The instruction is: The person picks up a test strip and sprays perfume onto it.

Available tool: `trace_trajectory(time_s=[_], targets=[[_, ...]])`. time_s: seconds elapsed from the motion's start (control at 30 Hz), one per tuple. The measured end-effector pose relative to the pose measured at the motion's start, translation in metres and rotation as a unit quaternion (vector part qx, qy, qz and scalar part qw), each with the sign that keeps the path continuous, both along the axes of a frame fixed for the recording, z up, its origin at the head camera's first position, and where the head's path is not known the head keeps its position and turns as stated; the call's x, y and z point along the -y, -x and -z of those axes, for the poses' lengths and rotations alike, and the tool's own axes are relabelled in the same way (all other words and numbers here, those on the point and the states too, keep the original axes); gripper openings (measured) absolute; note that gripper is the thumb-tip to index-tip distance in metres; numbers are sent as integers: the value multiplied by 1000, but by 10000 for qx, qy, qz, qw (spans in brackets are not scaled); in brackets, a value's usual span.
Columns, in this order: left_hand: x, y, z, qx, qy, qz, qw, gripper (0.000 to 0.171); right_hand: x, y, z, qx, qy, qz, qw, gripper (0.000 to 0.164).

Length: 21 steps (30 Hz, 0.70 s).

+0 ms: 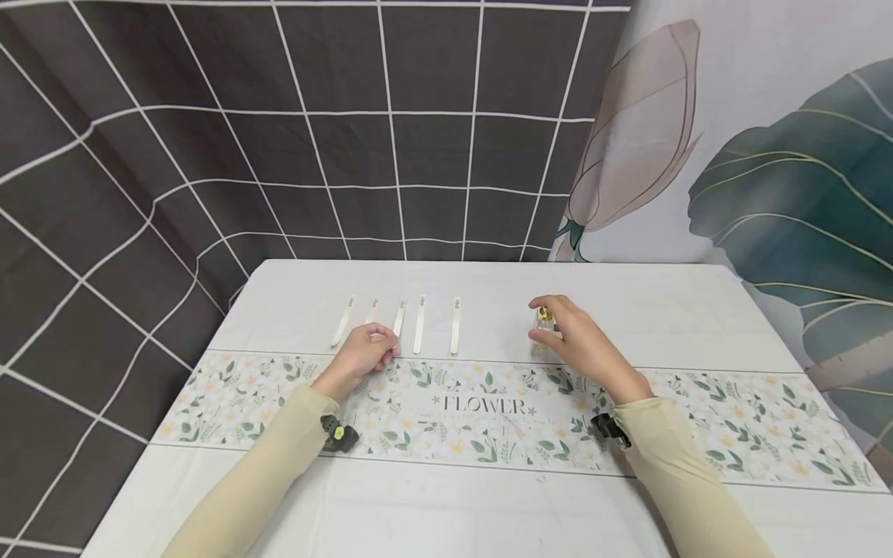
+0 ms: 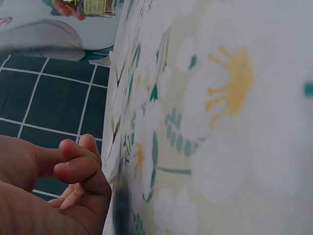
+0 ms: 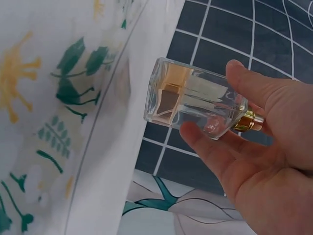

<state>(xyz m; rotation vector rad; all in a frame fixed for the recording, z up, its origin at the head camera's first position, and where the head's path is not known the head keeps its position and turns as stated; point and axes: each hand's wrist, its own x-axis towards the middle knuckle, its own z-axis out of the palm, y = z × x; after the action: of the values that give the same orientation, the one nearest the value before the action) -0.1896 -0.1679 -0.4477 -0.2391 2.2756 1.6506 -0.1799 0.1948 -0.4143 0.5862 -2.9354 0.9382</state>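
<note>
My right hand (image 1: 575,341) grips a clear glass perfume bottle (image 3: 200,100) around its upper part. The bottle is upright, with a gold spray neck (image 3: 249,121) and some amber liquid near its base. Whether its base touches the table cannot be told. On the left, my left hand (image 1: 364,350) pinches the lower end of a white paper test strip (image 1: 400,314), third from the left in a row. Its fingertips hide that end. In the left wrist view those fingers (image 2: 80,166) are curled close to the tabletop.
Two more strips lie left of that one, the outermost strip (image 1: 343,322) slanting. To its right lie another strip (image 1: 419,325) and a last strip (image 1: 456,327). A floral band (image 1: 481,434) crosses the white table (image 1: 446,504). A dark gridded curtain (image 1: 349,155) hangs behind.
</note>
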Motion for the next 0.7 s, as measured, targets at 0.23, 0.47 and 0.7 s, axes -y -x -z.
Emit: trace_trajectory(time_s=[0.23, 0.47, 0.7], targets=[[3, -2, 2, 180, 76, 56, 9998, 20, 1, -1, 6, 112, -29, 81, 9999, 46], [6, -2, 1, 354, 151, 271, 9989, 33, 1, 0, 12, 144, -55, 57, 9999, 47], [11, -7, -5, 211, 558, 563, 9966, 42, 2, 0, 13, 67, -19, 47, 10000, 47]])
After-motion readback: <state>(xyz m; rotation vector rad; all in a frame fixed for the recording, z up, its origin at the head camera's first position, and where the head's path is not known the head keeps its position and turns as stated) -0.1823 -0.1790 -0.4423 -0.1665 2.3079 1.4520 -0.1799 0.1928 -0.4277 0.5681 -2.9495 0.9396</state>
